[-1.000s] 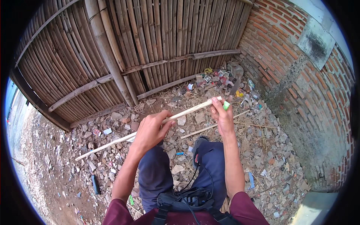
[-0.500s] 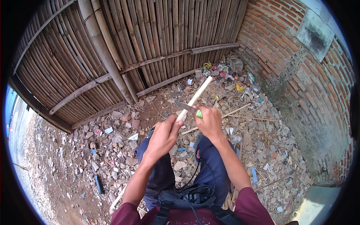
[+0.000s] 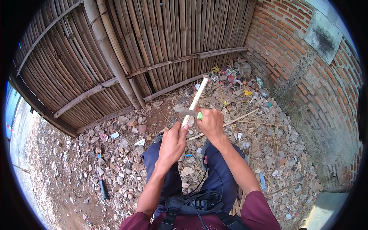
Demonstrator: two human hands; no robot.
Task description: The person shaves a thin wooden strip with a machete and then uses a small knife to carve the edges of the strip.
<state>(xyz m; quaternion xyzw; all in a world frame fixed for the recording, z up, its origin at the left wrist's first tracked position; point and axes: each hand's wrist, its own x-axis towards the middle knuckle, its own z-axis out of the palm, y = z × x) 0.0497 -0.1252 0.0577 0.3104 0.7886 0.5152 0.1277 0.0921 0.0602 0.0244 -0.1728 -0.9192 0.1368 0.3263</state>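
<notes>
My left hand [image 3: 173, 142] is closed round the lower end of a pale, stripped wooden stick [image 3: 198, 94], which slants up and slightly right, away from me. In my right hand [image 3: 211, 122] is a knife [image 3: 185, 111] with a bright green handle, most of it hidden by my fingers. Its blade points left and lies across the stick, just above my left thumb. The stick's far end is squared off and free. Both hands are held in front of my knees, above the ground.
Stones and litter cover the ground [image 3: 119, 165]. A bamboo fence [image 3: 161, 34] stands ahead, meeting a brick wall [image 3: 303, 76] on the right. Thin sticks [image 3: 240, 119] lie beyond my right hand. A black pouch with cables [image 3: 199, 201] sits at my waist.
The stick has swung a little to the left and stands steeper. The knife has shifted slightly left and lies flatter across it. Both hands keep their hold.
</notes>
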